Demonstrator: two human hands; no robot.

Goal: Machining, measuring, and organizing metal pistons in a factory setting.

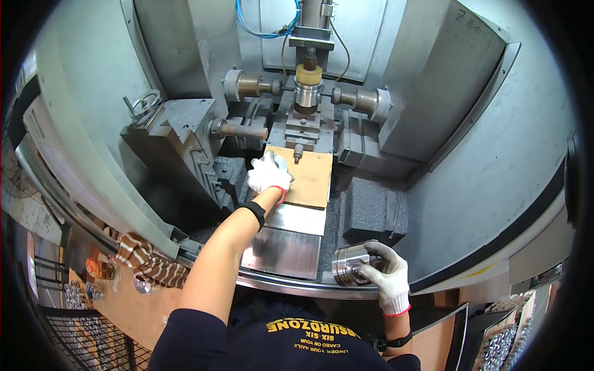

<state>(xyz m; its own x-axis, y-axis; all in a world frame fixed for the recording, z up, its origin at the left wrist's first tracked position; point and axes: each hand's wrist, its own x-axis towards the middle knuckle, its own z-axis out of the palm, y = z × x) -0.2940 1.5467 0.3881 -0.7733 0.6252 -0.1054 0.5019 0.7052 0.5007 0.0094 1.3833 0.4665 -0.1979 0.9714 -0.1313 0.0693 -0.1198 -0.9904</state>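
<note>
My right hand [385, 275], in a white glove with grey-coated fingers, grips a shiny metal piston [349, 264] near the machine's front edge. The piston lies on its side, with ring grooves at its left end. My left hand [270, 172], gloved the same way, is over a tan board [311, 182] inside the machine. Its fingers are curled; whatever they may hold is hidden beneath the glove. Beyond the board, a second piston [307, 94] stands upright in the fixture between two side spindles. A yellowish round block [309, 74] sits on top of it.
A handwheel [145, 106] and a horizontal rod [244, 132] stand at the left. Dark speckled blocks [374, 207] flank the bed. A metal plate [281, 252] lies before the board. Outside, a striped cloth [148, 260] hangs at left, and racks of metal parts [501, 343] stand at right.
</note>
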